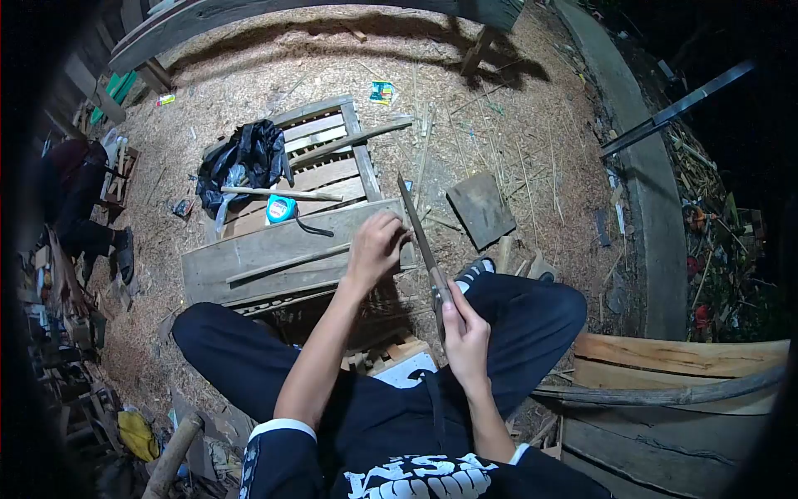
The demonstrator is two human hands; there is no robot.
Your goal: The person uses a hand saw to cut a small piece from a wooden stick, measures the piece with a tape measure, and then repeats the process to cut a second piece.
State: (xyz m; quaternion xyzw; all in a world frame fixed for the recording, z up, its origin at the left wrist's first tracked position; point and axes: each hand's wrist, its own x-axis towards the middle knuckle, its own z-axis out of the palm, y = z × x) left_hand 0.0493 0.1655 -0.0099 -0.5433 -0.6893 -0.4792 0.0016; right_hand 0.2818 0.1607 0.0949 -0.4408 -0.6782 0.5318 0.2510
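Note:
My right hand (466, 333) is closed round the handle end of a long, narrow blade (421, 235), whose tip points up and away from me. Beside the blade, to its left, my left hand (378, 245) has its fingers curled together; whatever they hold, if anything, is too small to make out. In front of me stands a low wooden bench (208, 264) with a slatted part. On it lie a blue tape measure (280, 209), a black plastic bag (249, 158), a thin stick (287, 264) and other wooden strips.
A square board (482, 209) lies on the shavings-covered ground to the right. A long beam (274, 17) crosses the far side. Planks (665, 432) are at the lower right, beside a concrete edge (657, 241). Another person's leg and foot (123, 254) show at the left.

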